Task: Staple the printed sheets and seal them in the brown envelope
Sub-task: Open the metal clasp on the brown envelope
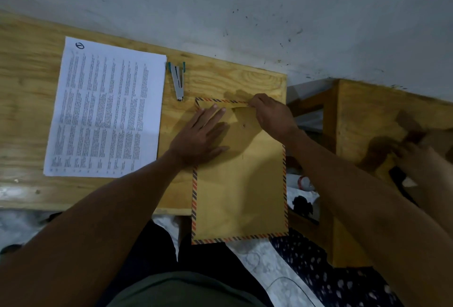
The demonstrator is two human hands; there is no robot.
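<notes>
Nearest me, the brown envelope overhangs the counter's near edge; my left hand presses flat on it, fingers spread, while my right hand pinches its far flap. Printed sheets lie left, a stapler between, below a scuffed wall.

We are facing a scuffed grey wall, plywood desk standing against it, dim light falling, pale marbled floor showing below
</notes>
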